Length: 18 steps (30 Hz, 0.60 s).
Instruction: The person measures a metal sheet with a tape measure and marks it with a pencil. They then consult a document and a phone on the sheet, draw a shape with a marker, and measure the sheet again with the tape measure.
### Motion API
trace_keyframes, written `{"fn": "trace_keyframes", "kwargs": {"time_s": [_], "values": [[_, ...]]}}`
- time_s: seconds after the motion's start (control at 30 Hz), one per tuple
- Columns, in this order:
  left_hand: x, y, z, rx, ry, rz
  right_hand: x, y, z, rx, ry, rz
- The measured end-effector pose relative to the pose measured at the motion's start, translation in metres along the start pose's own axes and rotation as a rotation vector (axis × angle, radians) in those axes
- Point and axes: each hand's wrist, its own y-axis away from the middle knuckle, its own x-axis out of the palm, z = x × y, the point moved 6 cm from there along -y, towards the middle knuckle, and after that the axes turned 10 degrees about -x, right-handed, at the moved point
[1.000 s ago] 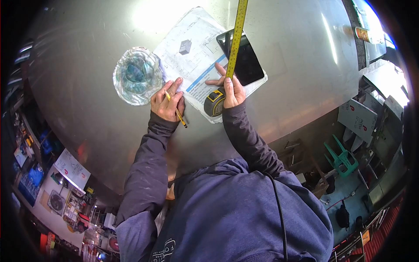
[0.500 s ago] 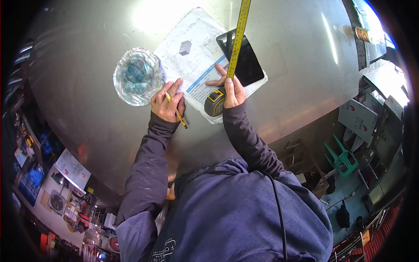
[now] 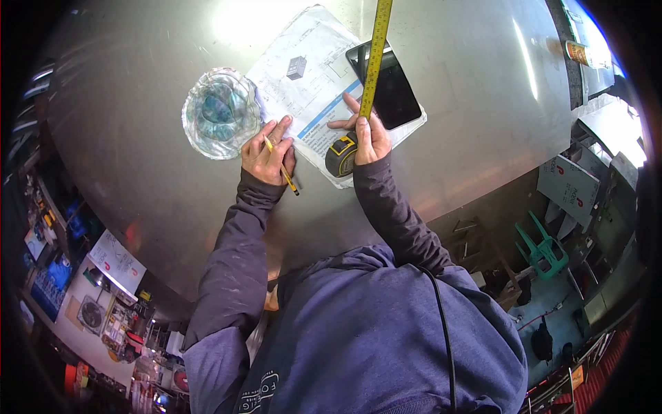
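holding tape measure point(image 3: 340, 154) and pencil point(image 3: 292, 182) at the printed sheets point(image 3: 276, 83)

head view, only one. right hand point(image 3: 370, 143), centre of frame: gripping the tape measure, thumb on the yellow blade point(image 3: 374, 69) near the case, two fingers stretched left over the sheets. blade runs up to the top edge, crossing in front of the phone point(image 3: 398, 90); contact with it, cannot tell. phone lies on the sheets' right side.

left hand point(image 3: 267, 160), left of centre: pencil held between fingers, fingertips at the sheets' lower left edge. crinkled dish point(image 3: 221, 114) just beside, upper left. all on the metal table point(image 3: 476, 117).

change: since a second ago, table items and hands sit slightly higher and further right together; likely the head shifted. grips look the same. my reading: a steady hold, no visible progress in the work.
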Motion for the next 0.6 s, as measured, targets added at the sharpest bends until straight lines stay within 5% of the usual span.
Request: {"fn": "trace_keyframes", "kwargs": {"time_s": [0.13,0.6], "values": [[-0.001,-0.001,-0.001,0.003,-0.001,0.015,0.005,0.002,0.012,-0.064,0.198,0.083],[-0.002,0.0,-0.002,0.006,0.002,0.003,0.005,0.009,0.018,-0.212,0.181,0.007]]}}
